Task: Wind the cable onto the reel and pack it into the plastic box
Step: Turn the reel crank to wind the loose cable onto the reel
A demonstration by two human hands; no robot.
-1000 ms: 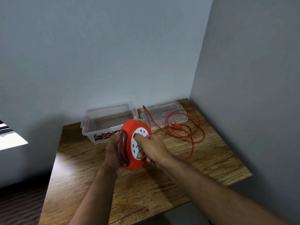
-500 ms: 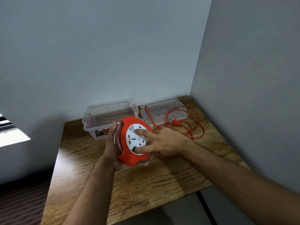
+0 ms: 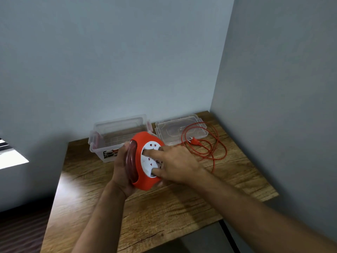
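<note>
I hold a round orange cable reel (image 3: 141, 143) with a white socket face above the wooden table. My left hand (image 3: 121, 168) grips its back and left side. My right hand (image 3: 176, 162) lies on the white face, fingers spread and pressing into it. The orange cable (image 3: 217, 148) lies in loose loops on the table to the right, its plug (image 3: 195, 142) resting beside the lid. Part of the cable runs under my right hand toward the reel. The clear plastic box (image 3: 116, 130) stands open behind the reel.
The box's clear lid (image 3: 175, 128) lies flat to the right of the box, at the back of the table (image 3: 164, 212). Grey walls close in behind and on the right. The table's front and left edges drop to a dark floor.
My right hand has shifted across the white face, its fingers turning from the lower part toward the upper left. The cable loops on the table look tighter and closer to the reel.
</note>
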